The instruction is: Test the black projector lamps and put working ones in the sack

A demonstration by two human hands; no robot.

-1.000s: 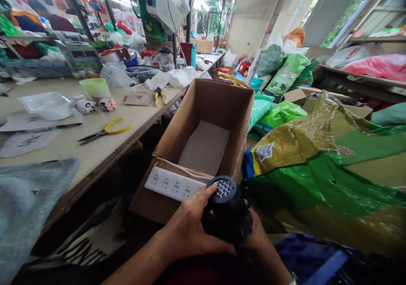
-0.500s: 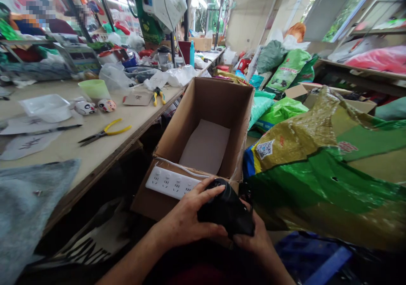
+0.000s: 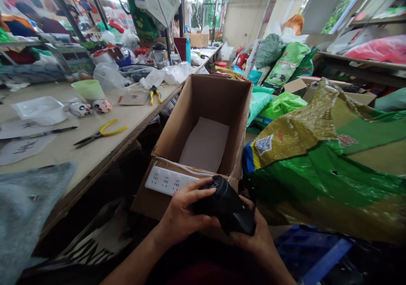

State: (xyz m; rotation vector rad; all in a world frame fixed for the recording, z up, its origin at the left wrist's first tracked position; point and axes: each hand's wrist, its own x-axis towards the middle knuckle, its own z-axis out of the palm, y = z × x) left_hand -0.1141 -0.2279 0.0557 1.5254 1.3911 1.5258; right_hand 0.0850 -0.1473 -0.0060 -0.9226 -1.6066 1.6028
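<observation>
Both my hands hold a black round lamp-like device (image 3: 226, 204) low in the middle of the view. My left hand (image 3: 182, 215) wraps over its front end from the left, fingers curled on it. My right hand (image 3: 255, 236) grips it from below and behind. The device lies tilted, its studded face turned away toward a white power strip (image 3: 166, 180). That strip rests on the near flap of an open cardboard box (image 3: 215, 101), which has a white sheet (image 3: 204, 143) on its bottom.
A long workbench (image 3: 95, 145) on the left carries yellow-handled pliers (image 3: 101, 133), a green cup (image 3: 89, 89), a clear tray (image 3: 39, 108) and small painted toys (image 3: 102, 105). Big green and yellow sacks (image 3: 317, 158) fill the right. Grey cloth (image 3: 28, 209) lies at the near left.
The device has been tipped forward and down: its studded face, seen a second ago, now points away. My left hand shifted over its front end. The view drifted slightly.
</observation>
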